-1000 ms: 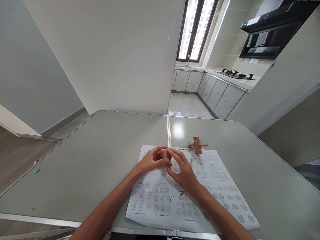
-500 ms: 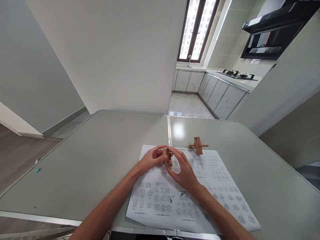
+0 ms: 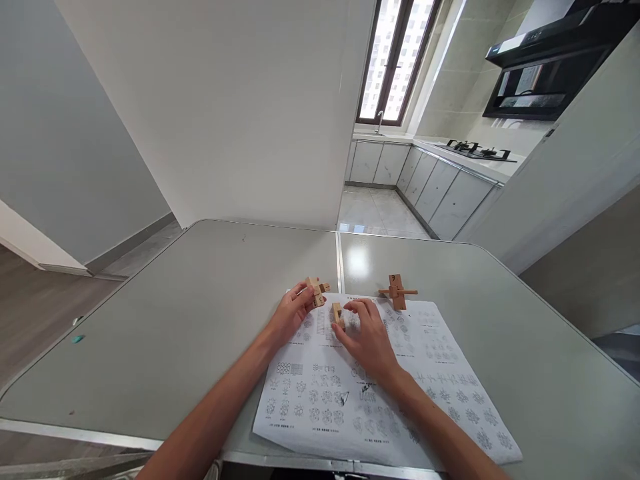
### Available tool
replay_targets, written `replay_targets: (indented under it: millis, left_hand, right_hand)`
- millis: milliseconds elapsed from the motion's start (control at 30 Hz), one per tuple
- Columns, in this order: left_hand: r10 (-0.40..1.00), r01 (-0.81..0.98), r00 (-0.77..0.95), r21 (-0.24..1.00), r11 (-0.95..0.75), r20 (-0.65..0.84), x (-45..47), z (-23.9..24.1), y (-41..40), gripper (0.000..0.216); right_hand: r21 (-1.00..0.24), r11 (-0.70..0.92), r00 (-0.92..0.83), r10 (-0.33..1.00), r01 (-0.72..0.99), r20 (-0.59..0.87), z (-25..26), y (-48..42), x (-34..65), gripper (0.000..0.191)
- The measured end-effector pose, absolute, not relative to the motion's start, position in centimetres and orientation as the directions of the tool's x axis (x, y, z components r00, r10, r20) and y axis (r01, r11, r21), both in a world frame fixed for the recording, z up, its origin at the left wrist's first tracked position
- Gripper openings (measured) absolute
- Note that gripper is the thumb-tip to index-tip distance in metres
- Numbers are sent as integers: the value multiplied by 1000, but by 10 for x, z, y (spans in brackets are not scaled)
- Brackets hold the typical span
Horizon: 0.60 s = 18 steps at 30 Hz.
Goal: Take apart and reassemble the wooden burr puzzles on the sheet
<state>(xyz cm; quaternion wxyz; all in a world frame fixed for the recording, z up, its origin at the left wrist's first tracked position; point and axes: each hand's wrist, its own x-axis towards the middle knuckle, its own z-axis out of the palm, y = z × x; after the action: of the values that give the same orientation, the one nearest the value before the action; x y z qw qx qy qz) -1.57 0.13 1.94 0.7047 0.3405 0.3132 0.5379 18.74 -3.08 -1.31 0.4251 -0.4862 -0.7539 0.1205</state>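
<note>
1. Head view: left hand (image 3: 290, 313) has its grip closed on a notched wooden block (image 3: 317, 291), held just above the far left corner of the printed sheet (image 3: 320, 393).
2. Grip of right hand (image 3: 367, 337) pinches a small wooden piece (image 3: 337, 313) standing on the sheet, near the block but not touching it.
3. Assembled wooden cross (image 3: 397, 291) sits at the sheet's far edge, right of both hands, on the grey surface (image 3: 175, 320).
</note>
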Motion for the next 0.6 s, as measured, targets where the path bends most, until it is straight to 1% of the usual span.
replay_targets:
  millis: [100, 200, 267, 333, 467, 533, 600]
  left_hand:
    - [972, -539, 229, 823, 179, -62, -15, 18, 2, 49]
    - [975, -524, 217, 837, 159, -49, -15, 15, 3, 48]
    - [976, -514, 213, 845, 150, -44, -15, 13, 5, 49]
    - [976, -511, 213, 847, 145, -39, -16, 12, 5, 50]
    - [974, -517, 221, 841, 162, -52, -16, 14, 4, 48]
    - [971, -511, 232, 842, 174, -60, -16, 16, 2, 46]
    - [968, -501, 245, 846, 180, -61, -16, 18, 1, 46]
  right_hand:
    - [-570, 474, -177, 849, 671, 498, -18, -28, 189, 19]
    - [-568, 499, -196, 838, 655, 509, -23, -25, 191, 15]
    - [-609, 498, -204, 849, 617, 487, -23, -24, 192, 16]
    - [-687, 461, -195, 881, 562, 432, -20, -25, 193, 19]
    - [-870, 312, -97, 950, 382, 298, -9, -28, 193, 28]
    - [-941, 234, -58, 972, 246, 226, -3, -28, 193, 32]
    - [-982, 173, -55, 984, 81, 169, 1, -27, 193, 35]
